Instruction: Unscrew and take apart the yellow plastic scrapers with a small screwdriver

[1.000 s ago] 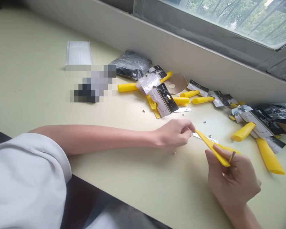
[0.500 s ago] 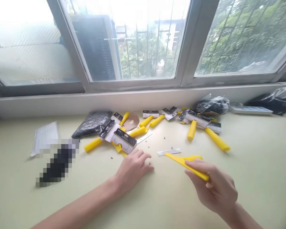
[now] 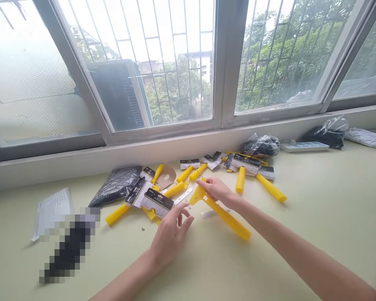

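In the head view, my right hand (image 3: 217, 190) grips a yellow plastic scraper (image 3: 228, 219) by its wide head, with the handle slanting down to the right. A thin dark rod shows by its fingertips; I cannot tell whether the hand holds it. My left hand (image 3: 172, 228) is just left of the scraper head, fingers bent and apart, nothing visible in them. Under the scraper lies a flat metal blade (image 3: 208, 214), partly covered. Another metal blade (image 3: 184, 196) rests behind my left hand. Black-and-white header cards (image 3: 158, 200) lie beside that hand.
Yellow scrapers with cards lie along the back, including a yellow handle (image 3: 271, 188) at right. A black plastic bag (image 3: 115, 184), a white packet (image 3: 52, 209) and a pixelated dark object (image 3: 69, 246) are at left. A clear bag with dark contents (image 3: 261, 145) sits near the window.
My right hand has moved forward and left, and the scraper has turned so its head faces my left hand. My left hand's fingers have lifted and curled. The camera view has shifted.
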### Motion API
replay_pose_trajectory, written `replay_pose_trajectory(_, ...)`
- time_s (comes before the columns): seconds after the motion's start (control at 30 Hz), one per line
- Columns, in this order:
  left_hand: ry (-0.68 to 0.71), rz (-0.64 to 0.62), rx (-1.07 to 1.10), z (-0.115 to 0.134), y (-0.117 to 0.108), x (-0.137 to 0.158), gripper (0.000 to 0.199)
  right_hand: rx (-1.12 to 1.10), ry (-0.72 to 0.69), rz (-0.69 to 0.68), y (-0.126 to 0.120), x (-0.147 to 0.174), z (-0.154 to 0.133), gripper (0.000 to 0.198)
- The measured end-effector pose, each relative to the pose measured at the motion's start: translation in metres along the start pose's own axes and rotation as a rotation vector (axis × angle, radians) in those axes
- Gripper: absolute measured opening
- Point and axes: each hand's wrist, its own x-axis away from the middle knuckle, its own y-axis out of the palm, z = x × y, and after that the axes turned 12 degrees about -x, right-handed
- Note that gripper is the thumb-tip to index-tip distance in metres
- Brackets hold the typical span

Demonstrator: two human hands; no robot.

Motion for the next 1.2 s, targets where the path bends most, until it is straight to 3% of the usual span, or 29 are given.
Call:
replay_pose_trajectory(0.17, -0.172, 0.11, 0.082, 0.001, 0.004, -0.012, 0.045, -0.113, 0.035, -0.014, 0.018, -0.002, 0.035, 0.051)
replay_pose_trajectory(0.4, -0.276, 0.196, 0.348, -0.003, 0.027, -0.05, 0.037, -0.094, -0.13, 0.034, 0.013, -0.001, 0.042, 0.052)
replay_pose_trajectory(0.57, -0.3, 0.168, 0.48, -0.016, 0.035, -0.062, 0.037, 0.142, -0.273, 0.138, 0.015, 0.004, 0.041, 0.056)
replay_pose_trajectory(0.7, -0.352, 0.206, 0.546, -0.026, 0.035, -0.064, 0.041, 0.44, -0.318, 0.201, 0.012, 0.026, 0.031, 0.064)
replay_pose_trajectory(0.93, -0.383, 0.316, 0.589, -0.022, 0.037, -0.062, 0.049, 0.897, -0.29, 0.236, 0.026, 0.079, 0.035, 0.037)
replay_pose_trajectory(1.03, -0.337, 0.315, 0.604, -0.016, 0.036, -0.06, 0.055, 1.004, -0.272, 0.279, 0.029, 0.076, 0.039, 0.022)
replay_pose_trajectory(1.2, -0.28, 0.245, 0.548, -0.015, 0.038, -0.061, 0.04, 1.055, -0.3, 0.248, 0.004, 0.049, 0.043, 0.028)
